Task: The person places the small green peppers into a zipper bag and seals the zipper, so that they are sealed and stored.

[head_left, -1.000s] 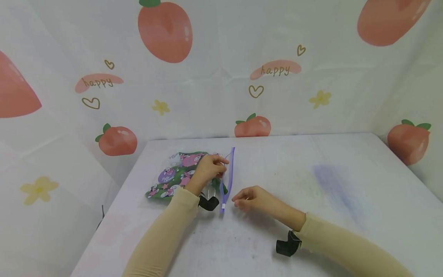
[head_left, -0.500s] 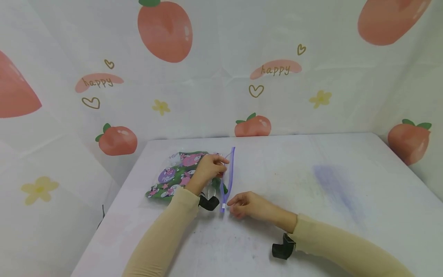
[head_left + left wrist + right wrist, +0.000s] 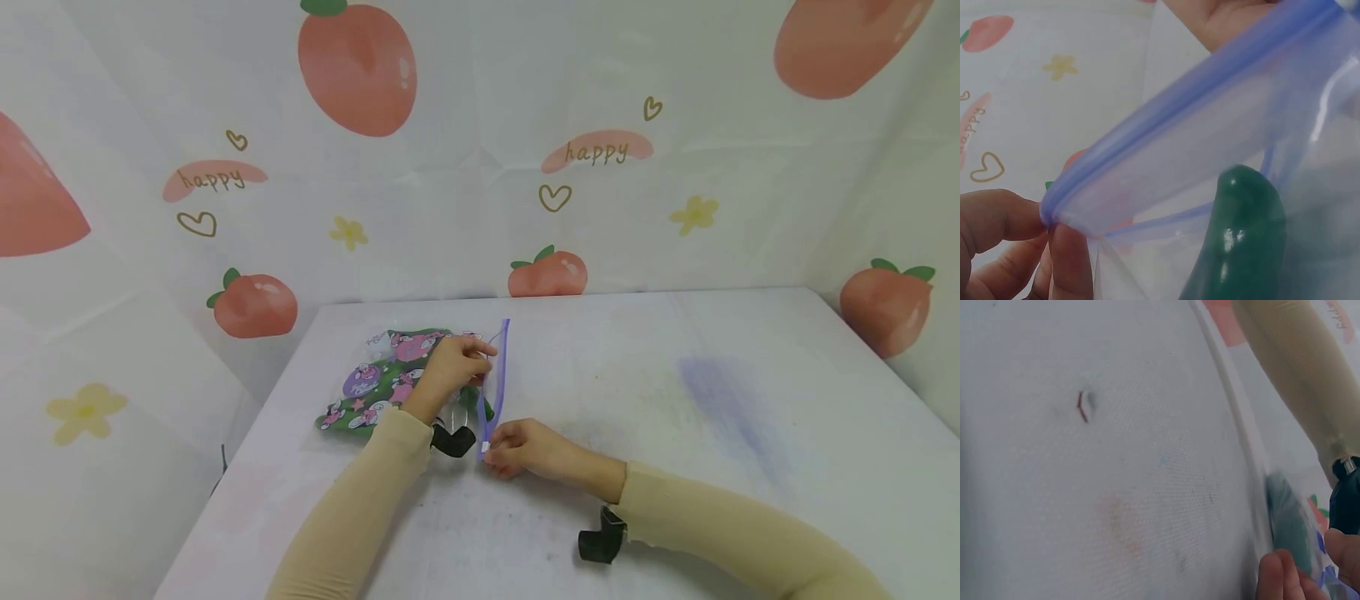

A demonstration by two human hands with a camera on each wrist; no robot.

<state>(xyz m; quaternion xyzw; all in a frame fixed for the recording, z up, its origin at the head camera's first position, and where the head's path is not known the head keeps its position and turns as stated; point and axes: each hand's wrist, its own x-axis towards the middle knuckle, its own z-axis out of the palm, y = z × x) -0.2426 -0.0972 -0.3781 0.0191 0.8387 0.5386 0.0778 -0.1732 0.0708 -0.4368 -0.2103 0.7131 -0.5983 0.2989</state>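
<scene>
A clear zip bag (image 3: 502,367) with a purple-blue closure strip lies on the table, its mouth facing right and gaping. Through the film shows a green item printed with pink and purple cartoon figures (image 3: 367,407). Close to the mouth, a glossy green rounded end (image 3: 1242,228) is visible in the left wrist view. My left hand (image 3: 452,365) pinches the far part of the strip between thumb and finger. At the near end, my right hand (image 3: 534,450) pinches the strip by its small white slider (image 3: 485,447); the fingertips partly cover that corner.
The white table (image 3: 615,358) carries a purple smudge (image 3: 727,408) to the right. A white cloth backdrop (image 3: 480,217) printed with peaches stands behind and at both sides. Black wrist camera mounts (image 3: 602,537) hang below both cuffs.
My right hand has moved left from beside the bag to the near end of the strip and now pinches it there. The left hand and the bag have stayed put.
</scene>
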